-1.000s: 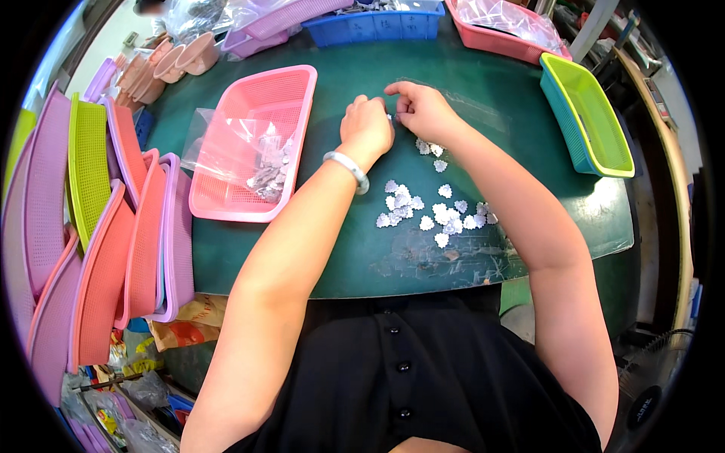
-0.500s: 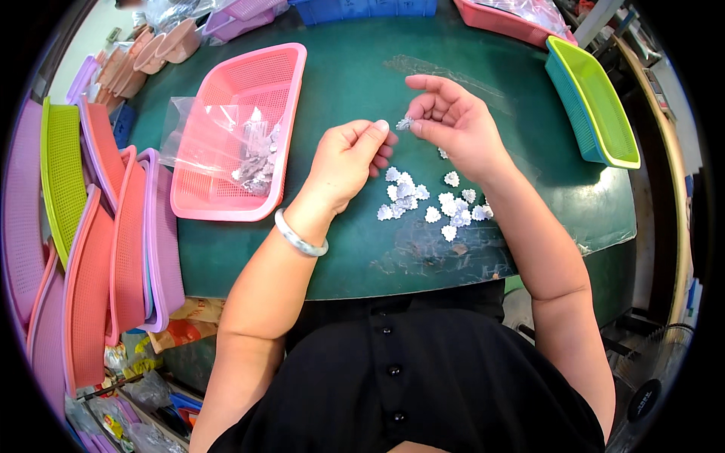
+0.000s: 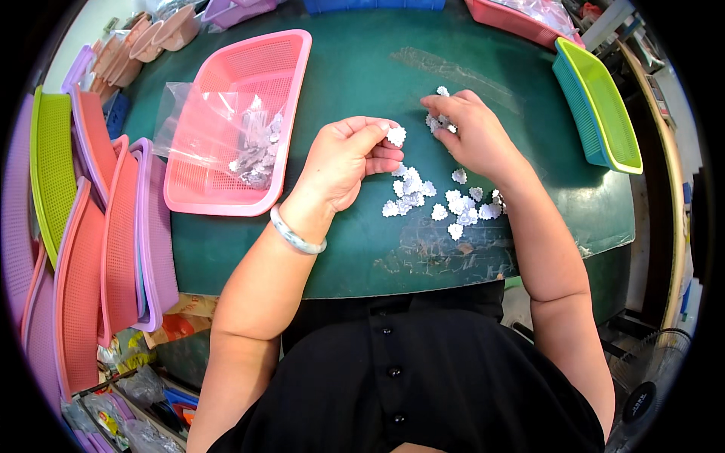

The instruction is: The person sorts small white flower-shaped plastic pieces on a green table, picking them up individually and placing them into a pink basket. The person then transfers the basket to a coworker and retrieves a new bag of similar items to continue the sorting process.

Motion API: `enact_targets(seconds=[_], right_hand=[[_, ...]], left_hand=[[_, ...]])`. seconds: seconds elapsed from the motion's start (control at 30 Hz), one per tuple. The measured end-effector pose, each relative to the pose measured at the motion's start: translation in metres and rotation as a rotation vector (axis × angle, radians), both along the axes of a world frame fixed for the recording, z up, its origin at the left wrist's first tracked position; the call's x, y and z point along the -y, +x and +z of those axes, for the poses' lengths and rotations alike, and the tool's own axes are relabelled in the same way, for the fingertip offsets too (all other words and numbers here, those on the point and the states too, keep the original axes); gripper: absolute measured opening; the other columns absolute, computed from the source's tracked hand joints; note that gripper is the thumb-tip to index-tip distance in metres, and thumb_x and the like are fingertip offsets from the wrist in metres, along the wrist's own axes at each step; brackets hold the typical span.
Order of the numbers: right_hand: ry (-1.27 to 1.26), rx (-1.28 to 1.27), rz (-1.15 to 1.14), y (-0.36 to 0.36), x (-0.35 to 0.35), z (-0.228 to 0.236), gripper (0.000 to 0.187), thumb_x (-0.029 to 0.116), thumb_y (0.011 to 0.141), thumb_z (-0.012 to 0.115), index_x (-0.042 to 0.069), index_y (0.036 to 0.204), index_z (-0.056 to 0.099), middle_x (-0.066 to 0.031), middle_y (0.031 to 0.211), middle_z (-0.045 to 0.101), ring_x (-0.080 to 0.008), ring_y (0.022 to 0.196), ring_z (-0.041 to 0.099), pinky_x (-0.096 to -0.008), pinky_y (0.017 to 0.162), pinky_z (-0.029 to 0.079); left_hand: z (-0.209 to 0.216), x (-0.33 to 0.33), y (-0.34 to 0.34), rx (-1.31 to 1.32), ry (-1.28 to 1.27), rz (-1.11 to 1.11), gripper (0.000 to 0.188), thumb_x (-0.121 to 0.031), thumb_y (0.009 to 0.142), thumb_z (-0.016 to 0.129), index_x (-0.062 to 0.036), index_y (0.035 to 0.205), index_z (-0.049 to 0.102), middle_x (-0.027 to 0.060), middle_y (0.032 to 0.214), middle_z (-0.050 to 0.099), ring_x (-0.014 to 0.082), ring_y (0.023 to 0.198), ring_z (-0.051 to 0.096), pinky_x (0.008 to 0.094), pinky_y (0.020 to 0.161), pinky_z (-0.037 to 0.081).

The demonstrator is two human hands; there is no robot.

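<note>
My left hand [image 3: 343, 155] pinches a small silvery-white, jagged-edged leaf-shaped piece [image 3: 396, 136] between thumb and fingertips above the green table. Farther right, my right hand [image 3: 479, 136] reaches over a small group of similar pieces [image 3: 432, 122]. Its thumb and forefinger stand apart around them, and its other fingers are partly hidden. Below the hands, two loose clusters lie on the tabletop: one cluster [image 3: 411, 186] on the left, another cluster [image 3: 468, 215] on the right, near my right forearm. A single piece [image 3: 442, 90] lies just beyond my right fingers.
To the left, a pink basket [image 3: 181, 198] holds a clear plastic bag [image 3: 198, 128] and more silvery pieces [image 3: 260, 155]. Coloured baskets [image 3: 75, 294] are stacked at the far left. A green and teal basket [image 3: 604, 113] stands at the right, with a fan [image 3: 649, 377] lower down.
The piece once in my right fingers is gone from them. My right hand has moved right to the pieces on the table, while my left hand now holds a piece in plain view.
</note>
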State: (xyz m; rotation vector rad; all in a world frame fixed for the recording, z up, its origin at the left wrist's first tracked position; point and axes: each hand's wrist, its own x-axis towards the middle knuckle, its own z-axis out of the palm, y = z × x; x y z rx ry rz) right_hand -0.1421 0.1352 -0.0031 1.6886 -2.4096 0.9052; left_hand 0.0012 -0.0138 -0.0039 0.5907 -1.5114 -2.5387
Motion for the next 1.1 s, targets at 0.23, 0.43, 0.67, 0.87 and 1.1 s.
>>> enact_targets(seconds=[0.23, 0.43, 0.67, 0.87, 1.1], right_hand=[[0.058, 0.010, 0.017, -0.002, 0.000, -0.002, 0.041, -0.005, 0.068, 0.058, 0.004, 0.108, 0.055, -0.0086, 0.086, 0.062, -0.0258, 0.085, 0.054, -0.0359, 0.074, 0.045], [0.013, 0.007, 0.056, -0.004, 0.000, -0.004, 0.044, -0.005, 0.069, 0.059, 0.006, 0.111, 0.054, -0.0080, 0.082, 0.061, -0.0258, 0.082, 0.055, -0.0356, 0.072, 0.046], [-0.036, 0.085, 0.059, -0.005, 0.001, -0.005, 0.047, -0.006, 0.071, 0.058, 0.008, 0.115, 0.052, -0.0067, 0.080, 0.060, -0.0217, 0.079, 0.057, -0.0313, 0.070, 0.047], [-0.226, 0.732, 0.134, 0.004, 0.002, 0.004, 0.042, -0.007, 0.076, 0.057, 0.003, 0.116, 0.053, -0.0031, 0.078, 0.060, -0.0097, 0.076, 0.056, -0.0243, 0.072, 0.046], [-0.319, 0.534, 0.302, 0.018, 0.003, 0.009, 0.041, -0.008, 0.074, 0.059, 0.006, 0.112, 0.057, -0.0036, 0.084, 0.063, -0.0125, 0.079, 0.058, -0.0257, 0.074, 0.048]], left_hand=[[-0.002, 0.001, 0.000, -0.015, 0.073, -0.026, 0.022, -0.017, 0.090, 0.049, 0.0015, 0.095, 0.059, 0.0068, 0.081, 0.060, 0.0158, 0.070, 0.061, 0.0266, 0.065, 0.052], [-0.001, -0.002, 0.001, 0.002, 0.051, -0.021, 0.016, -0.016, 0.088, 0.053, -0.0016, 0.093, 0.058, 0.0061, 0.082, 0.060, 0.0141, 0.072, 0.059, 0.0259, 0.066, 0.050], [-0.004, 0.002, 0.000, 0.007, 0.138, -0.048, 0.010, -0.008, 0.085, 0.051, -0.0024, 0.092, 0.055, 0.0067, 0.081, 0.059, 0.0133, 0.072, 0.058, 0.0251, 0.065, 0.049], [-0.007, 0.002, -0.001, 0.051, 0.120, -0.126, 0.019, -0.012, 0.087, 0.050, 0.0022, 0.098, 0.055, 0.0068, 0.078, 0.059, 0.0129, 0.069, 0.058, 0.0224, 0.059, 0.049], [-0.001, -0.002, 0.002, 0.054, 0.171, -0.170, 0.015, -0.011, 0.085, 0.055, 0.0012, 0.093, 0.057, 0.0062, 0.075, 0.059, 0.0125, 0.064, 0.058, 0.0203, 0.053, 0.047]])
